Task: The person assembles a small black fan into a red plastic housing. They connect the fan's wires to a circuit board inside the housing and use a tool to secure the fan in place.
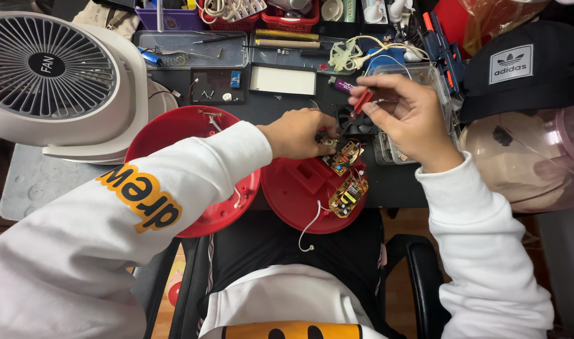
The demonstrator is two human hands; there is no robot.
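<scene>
My left hand (297, 133) pinches a small part at the upper edge of a round red plastic base (293, 188), steadying it. Two brown circuit boards (343, 156) (348, 196) sit on that base, with a white wire (312, 227) trailing off its front. My right hand (407, 116) grips a red-handled screwdriver (360, 103); its dark shaft slants down toward the upper board. A small black fan (356, 122) lies just behind the boards, partly hidden by my hands.
A second red round shell (180, 129) lies to the left under my sleeve. A white desk fan (55, 78) stands at far left. Trays of small parts (193, 50), a black cap (525, 66) and a clear dome (525, 157) crowd the dark desk (400, 188).
</scene>
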